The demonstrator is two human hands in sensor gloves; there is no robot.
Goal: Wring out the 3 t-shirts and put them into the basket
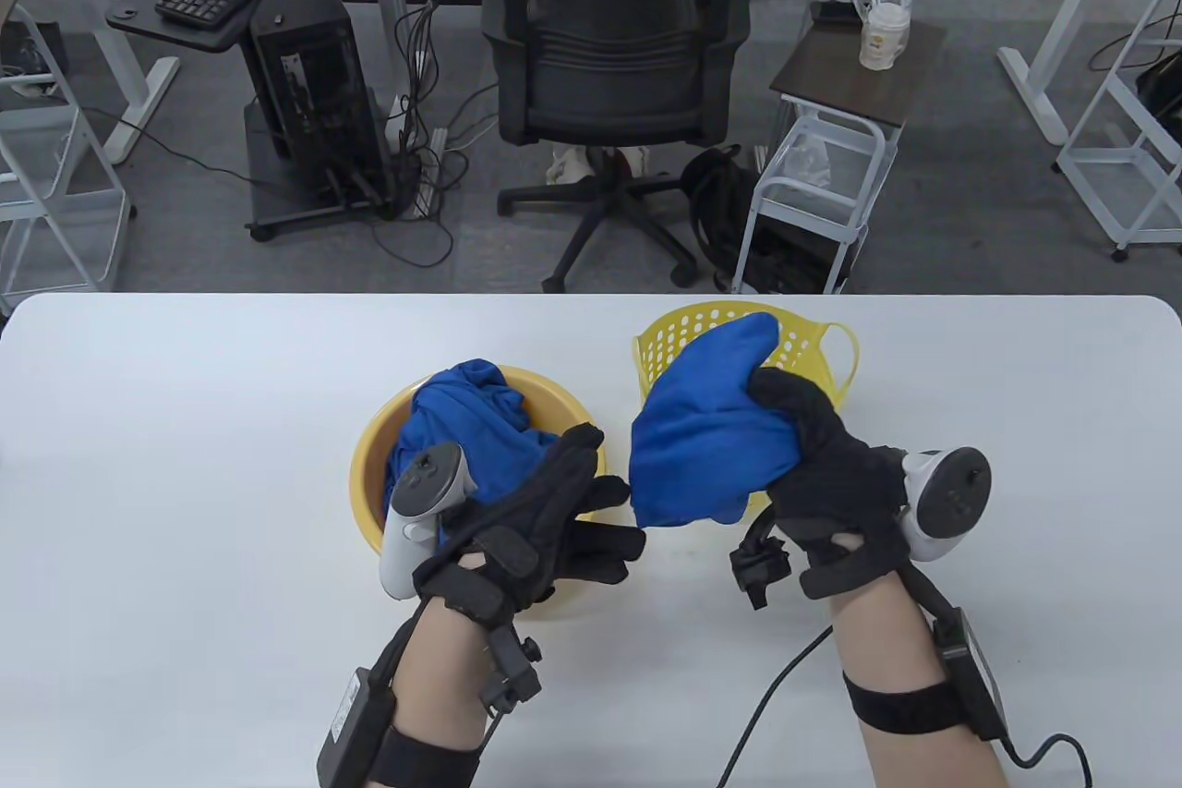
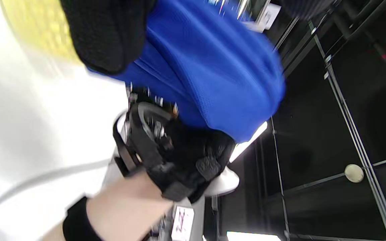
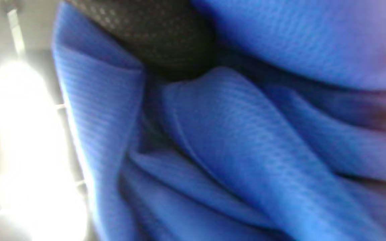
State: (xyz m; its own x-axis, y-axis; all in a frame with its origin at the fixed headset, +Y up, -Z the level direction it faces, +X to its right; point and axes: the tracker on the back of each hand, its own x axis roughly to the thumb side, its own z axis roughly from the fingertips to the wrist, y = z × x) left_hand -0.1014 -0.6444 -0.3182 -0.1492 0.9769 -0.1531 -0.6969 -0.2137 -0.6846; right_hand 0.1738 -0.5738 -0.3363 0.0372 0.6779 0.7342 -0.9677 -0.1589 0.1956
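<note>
My right hand (image 1: 785,428) grips a bunched blue t-shirt (image 1: 702,446) and holds it up in front of the yellow perforated basket (image 1: 813,345). The cloth fills the right wrist view (image 3: 246,150), with one gloved finger (image 3: 166,33) pressed into it. My left hand (image 1: 605,502) is spread, fingers straight and pointing right, their tips close to the shirt's lower left edge; I cannot tell whether they touch. It hovers over the near rim of a yellow basin (image 1: 369,465) that holds more blue t-shirt cloth (image 1: 462,409). The left wrist view shows the held shirt (image 2: 213,67) above the right hand.
The white table (image 1: 185,455) runs wide on both sides of the basin and basket. A cable (image 1: 776,696) from the right wrist trails over the table's near edge. Behind the table stand an office chair (image 1: 609,58) and a white cart (image 1: 813,197).
</note>
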